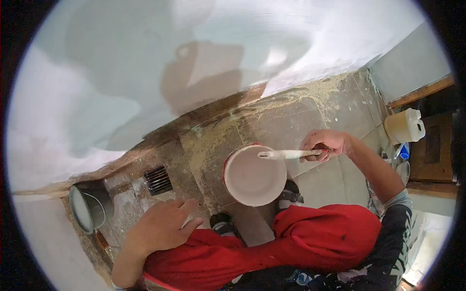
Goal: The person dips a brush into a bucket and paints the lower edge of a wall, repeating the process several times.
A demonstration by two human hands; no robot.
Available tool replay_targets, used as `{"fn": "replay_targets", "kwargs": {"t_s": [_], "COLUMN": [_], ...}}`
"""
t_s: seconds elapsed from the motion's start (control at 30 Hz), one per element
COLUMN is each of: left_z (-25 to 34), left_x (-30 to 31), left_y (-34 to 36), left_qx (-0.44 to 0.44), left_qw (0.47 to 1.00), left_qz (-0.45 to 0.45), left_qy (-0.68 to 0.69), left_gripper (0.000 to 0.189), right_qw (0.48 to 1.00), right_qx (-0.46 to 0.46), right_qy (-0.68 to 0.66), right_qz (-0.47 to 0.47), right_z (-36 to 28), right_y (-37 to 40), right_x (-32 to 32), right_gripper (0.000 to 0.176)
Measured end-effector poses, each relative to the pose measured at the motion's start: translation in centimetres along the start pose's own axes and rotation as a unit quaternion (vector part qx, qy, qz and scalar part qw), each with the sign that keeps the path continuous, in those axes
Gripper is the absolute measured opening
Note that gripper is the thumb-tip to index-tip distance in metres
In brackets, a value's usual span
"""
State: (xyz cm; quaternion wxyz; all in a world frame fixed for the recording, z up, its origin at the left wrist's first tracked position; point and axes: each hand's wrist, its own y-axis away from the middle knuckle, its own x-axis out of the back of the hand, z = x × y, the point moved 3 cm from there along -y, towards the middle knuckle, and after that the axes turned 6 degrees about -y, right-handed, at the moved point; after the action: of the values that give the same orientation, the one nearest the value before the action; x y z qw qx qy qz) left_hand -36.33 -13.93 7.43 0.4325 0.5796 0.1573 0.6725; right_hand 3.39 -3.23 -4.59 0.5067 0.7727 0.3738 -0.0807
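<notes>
My right hand (pixel 327 145) is closed around one end of a paintbrush (pixel 286 154). Its pale, paint-smeared handle, with a hole near the tip, points left over the rim of a bucket; the bristles are hidden at my hand. The bucket (pixel 255 177), red outside and whitish inside, stands upright on the floor between my feet. Over my left knee, my left hand (pixel 165 223) has its fingers loosely stretched out and nothing in it. Red trousers (pixel 330 233) cover my bent legs.
A whitish wall (pixel 111 72) with my shadow rises in front. Dusty tiles (pixel 306 116) and a floor grate (pixel 158 180) lie below. A dark bucket (pixel 90 206) with a wire handle stands left, and a yellowish jerrycan (pixel 403 127) right, near a wooden door (pixel 432 145).
</notes>
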Motion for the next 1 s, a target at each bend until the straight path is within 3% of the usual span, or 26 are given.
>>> {"fn": "replay_targets", "kwargs": {"t_s": [0.17,0.23,0.37,0.47,0.53,0.57,0.63,0.67,0.73,1.0], "left_z": [-1.0,-0.9,-1.4,-2.0,-2.4,-2.4,-2.5,-2.5,-2.6,-3.0], "left_x": [-0.4,0.0,-0.2,-0.5,-0.4,-0.1,0.4,0.5,0.5,0.3], "left_y": [-1.2,-1.5,-2.1,-2.7,-2.9,-3.0,-3.2,-3.3,-3.4,-3.5], "left_qx": [0.005,0.034,0.038,0.03,0.047,0.047,0.076,0.076,0.063,0.061], "left_qw": [1.0,0.999,0.999,0.999,0.998,0.998,0.997,0.997,0.998,0.996], "left_qz": [-0.006,-0.025,-0.021,-0.024,-0.017,-0.016,-0.026,-0.025,-0.019,-0.011], "left_qy": [0.0,0.015,0.005,0.003,0.027,0.025,0.019,0.017,0.017,0.057], "left_gripper": [0.051,0.051,0.051,0.051,0.052,0.052,0.052,0.052,0.052,0.052], "right_qw": [0.999,0.99,0.977,0.963,0.947,0.946,0.914,0.913,0.879,0.88], "right_qx": [0.046,0.081,0.085,0.174,0.265,0.268,0.345,0.347,0.312,0.26], "right_qy": [-0.001,-0.08,-0.167,-0.189,-0.171,-0.171,-0.085,-0.085,-0.05,-0.072], "right_qz": [-0.022,-0.08,-0.102,-0.078,0.064,0.063,0.197,0.197,0.357,0.392], "right_z": [1.0,2.8,5.7,5.6,4.3,4.1,4.3,4.6,5.5,6.0], "right_y": [-0.9,-2.3,-4.2,-4.7,-5.1,-5.9,-8.2,-9.6,-11.9,-19.0], "right_x": [1.2,1.8,2.0,2.6,3.4,3.9,6.2,6.7,7.3,8.1], "right_gripper": [0.043,0.035,0.035,0.036,0.032,0.032,0.027,0.027,0.025,0.028]}}
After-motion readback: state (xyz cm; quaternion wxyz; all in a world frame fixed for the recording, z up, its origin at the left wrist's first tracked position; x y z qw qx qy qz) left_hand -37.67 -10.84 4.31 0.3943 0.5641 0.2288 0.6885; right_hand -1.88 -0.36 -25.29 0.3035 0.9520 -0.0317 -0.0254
